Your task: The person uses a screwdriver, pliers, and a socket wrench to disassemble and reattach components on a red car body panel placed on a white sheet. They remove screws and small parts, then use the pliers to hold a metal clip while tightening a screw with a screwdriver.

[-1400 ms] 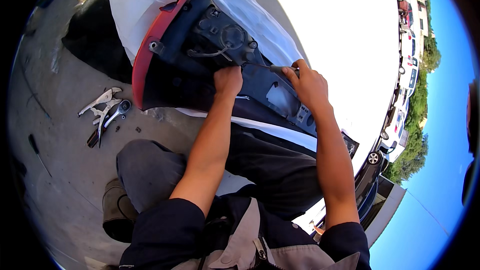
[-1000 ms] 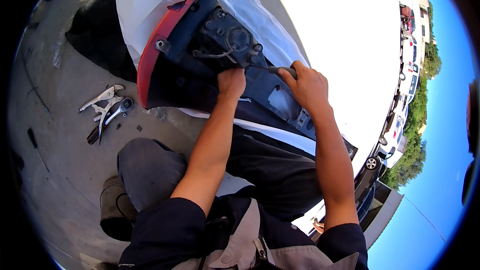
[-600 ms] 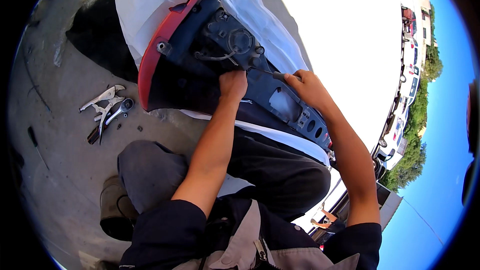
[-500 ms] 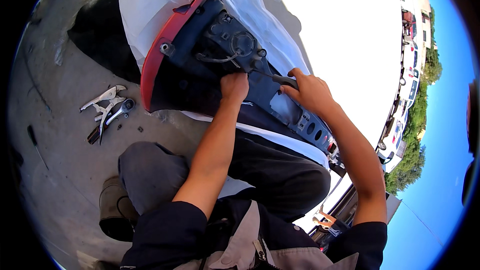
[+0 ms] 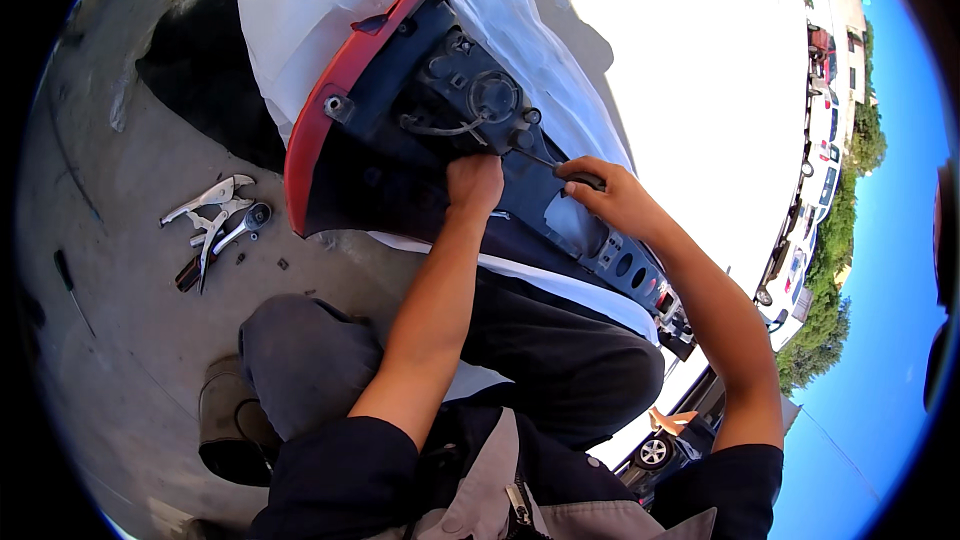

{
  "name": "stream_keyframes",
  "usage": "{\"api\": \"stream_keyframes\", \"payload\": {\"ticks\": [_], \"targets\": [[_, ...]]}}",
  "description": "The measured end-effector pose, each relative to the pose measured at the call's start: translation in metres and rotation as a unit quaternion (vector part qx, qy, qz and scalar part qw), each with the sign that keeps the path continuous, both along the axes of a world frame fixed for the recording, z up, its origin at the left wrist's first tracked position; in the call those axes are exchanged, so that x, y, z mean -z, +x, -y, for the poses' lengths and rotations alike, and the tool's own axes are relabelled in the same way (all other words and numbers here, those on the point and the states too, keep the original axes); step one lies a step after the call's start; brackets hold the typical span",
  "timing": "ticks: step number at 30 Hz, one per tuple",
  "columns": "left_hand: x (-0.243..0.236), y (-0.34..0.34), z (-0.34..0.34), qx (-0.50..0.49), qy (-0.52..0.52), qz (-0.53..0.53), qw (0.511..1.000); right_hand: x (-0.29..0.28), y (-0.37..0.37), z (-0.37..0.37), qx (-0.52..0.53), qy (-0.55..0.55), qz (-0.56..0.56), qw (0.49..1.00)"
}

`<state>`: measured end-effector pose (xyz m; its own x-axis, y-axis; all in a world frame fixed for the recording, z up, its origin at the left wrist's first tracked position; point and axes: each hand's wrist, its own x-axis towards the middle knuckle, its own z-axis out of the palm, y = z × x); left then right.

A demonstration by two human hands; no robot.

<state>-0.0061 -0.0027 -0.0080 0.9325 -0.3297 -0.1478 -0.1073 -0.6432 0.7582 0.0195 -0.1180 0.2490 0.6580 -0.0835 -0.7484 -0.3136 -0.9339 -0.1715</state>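
Observation:
A red-edged car bumper (image 5: pixel 317 130) lies inner side up on white sheeting (image 5: pixel 285 10), with a black housing (image 5: pixel 455 80), a round cap and a hose on it. My left hand (image 5: pixel 475 180) is closed just below the housing; what its fingers hold is hidden. My right hand (image 5: pixel 615 202) grips the dark handle of a screwdriver (image 5: pixel 578 178), whose thin shaft reaches toward the housing's lower right, beside my left hand.
Locking pliers (image 5: pixel 210 205), a ratchet (image 5: pixel 245 225), small parts and another screwdriver (image 5: pixel 75 290) lie on the concrete floor (image 5: pixel 140 360). A black cloth (image 5: pixel 200 70) lies behind. Parked cars (image 5: pixel 830 140) line the right side; another person's arm (image 5: pixel 672 420) shows at lower right.
The bumper and my hands appear slightly lower and further right. My right forearm has swung outward to the right. The screwdriver shaft tilts more steeply.

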Motion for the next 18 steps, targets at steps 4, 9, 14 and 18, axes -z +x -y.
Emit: {"api": "stream_keyframes", "payload": {"ticks": [4, 9, 14, 18], "targets": [[0.001, -0.002, -0.001, 0.007, -0.003, -0.002, 1.0, -0.004, 0.024, -0.006, -0.519, -0.166, -0.01, 0.838], [-0.002, 0.003, 0.002, 0.012, 0.012, -0.01, 1.0, 0.016, 0.022, 0.018, -0.085, 0.068, -0.051, 0.993], [-0.005, 0.003, -0.001, 0.025, 0.017, -0.037, 0.999, 0.006, -0.001, 0.008, 0.295, 0.099, -0.098, 0.945], [-0.01, 0.004, 0.002, 0.031, 0.017, -0.031, 0.999, 0.0, -0.002, 0.013, -0.279, -0.11, -0.023, 0.954]]}}
